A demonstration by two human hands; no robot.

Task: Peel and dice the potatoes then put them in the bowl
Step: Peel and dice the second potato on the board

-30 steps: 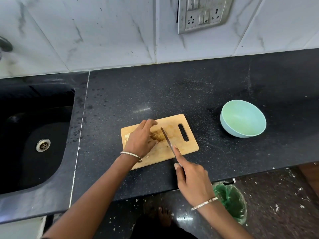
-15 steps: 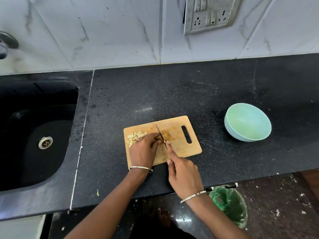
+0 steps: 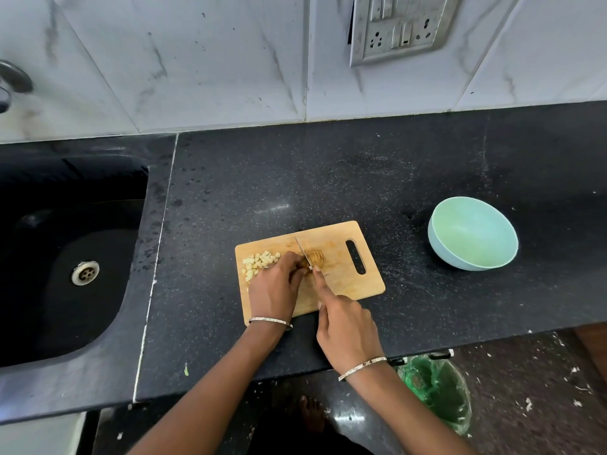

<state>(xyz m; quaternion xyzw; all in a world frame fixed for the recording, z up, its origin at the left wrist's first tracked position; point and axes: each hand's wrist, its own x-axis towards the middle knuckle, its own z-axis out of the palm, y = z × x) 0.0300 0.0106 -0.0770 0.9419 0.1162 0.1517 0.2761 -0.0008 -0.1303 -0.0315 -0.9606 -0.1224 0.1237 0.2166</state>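
Worktop: a black speckled stone worktop [image 3: 328, 178] is seen below white marbled wall tiles, with a black sink [image 3: 65, 257] let in at the left and a metal switch plate [image 3: 399, 27] on the wall.
Board: a pale wooden chopping board [image 3: 358, 287] with a slot handle is laid near the front edge.
Potato: a browned, partly sliced potato piece [image 3: 316, 256] is held at the board's middle; a heap of pale yellow potato cubes [image 3: 258, 262] lies at its left end.
Left hand: the left hand [image 3: 272, 290] is curled over the potato piece, which is pinned by the fingertips.
Right hand: the right hand [image 3: 348, 330] is closed round a steel knife [image 3: 302, 249], the forefinger laid along the spine; the handle is hidden.
Change: a second ago the blade was held off to the right and the cubes were covered by the left hand. Now the blade is set down across the piece, close to the left fingertips, and the cubes are uncovered.
Meaning: dicing is judged to be well under way, with one piece left on the board.
Bowl: a pale green round bowl [image 3: 473, 231] stands well apart at the right; no potato is seen in it, so the transfer is not yet done.
Risk: the fingertips beside the blade may be nicked.
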